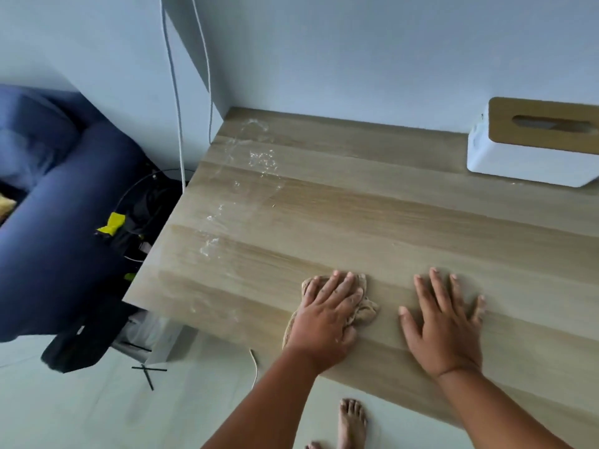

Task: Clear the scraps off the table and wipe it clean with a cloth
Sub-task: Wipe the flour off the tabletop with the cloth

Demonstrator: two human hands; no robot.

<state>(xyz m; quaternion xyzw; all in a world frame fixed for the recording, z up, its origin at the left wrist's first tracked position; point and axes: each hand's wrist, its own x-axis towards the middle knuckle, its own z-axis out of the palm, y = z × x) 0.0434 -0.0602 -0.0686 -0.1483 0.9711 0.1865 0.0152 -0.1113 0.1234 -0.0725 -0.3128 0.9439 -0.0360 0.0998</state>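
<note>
Pressed flat with left hand on crumpled tan cloth near pale wooden table's front edge; braced with right hand, open, empty. Best swept toward white streaky residue, overlapping strokes.

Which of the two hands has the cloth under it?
The left hand presses the tan cloth; the right hand lies flat on bare table.
</note>
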